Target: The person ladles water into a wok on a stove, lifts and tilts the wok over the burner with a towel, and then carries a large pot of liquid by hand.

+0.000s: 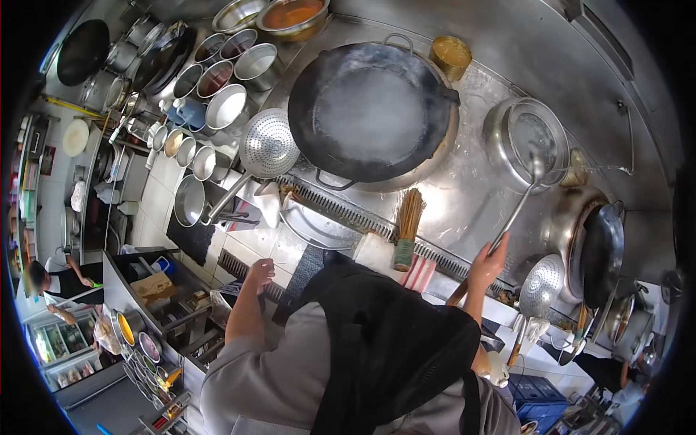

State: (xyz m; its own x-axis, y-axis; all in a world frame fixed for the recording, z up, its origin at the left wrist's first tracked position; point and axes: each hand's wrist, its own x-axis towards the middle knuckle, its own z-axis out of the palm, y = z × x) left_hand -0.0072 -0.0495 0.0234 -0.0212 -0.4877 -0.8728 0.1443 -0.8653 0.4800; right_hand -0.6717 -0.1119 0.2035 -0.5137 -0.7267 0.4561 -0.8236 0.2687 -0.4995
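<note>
My right hand [487, 267] is closed around the handle of a long metal ladle [513, 217], whose bowl rests at a round steel pot [500, 138] at the right of the stove. My left hand [262, 274] is raised below the stove's front edge with nothing visible in it, its fingers curled. A large black wok [371, 116] with steam or haze inside sits in front of me. Left of the wok, a perforated strainer [269, 143] lies with its handle pointing toward me. A bamboo brush [407, 228] stands at the front grate.
Metal containers [255, 65] fill the back left. A brass-coloured can [450, 56] stands behind the wok. At the right are a second strainer [541, 285] and a dark wok [603, 254]. Another person [64, 279] is at the far left; part of another shows at lower right.
</note>
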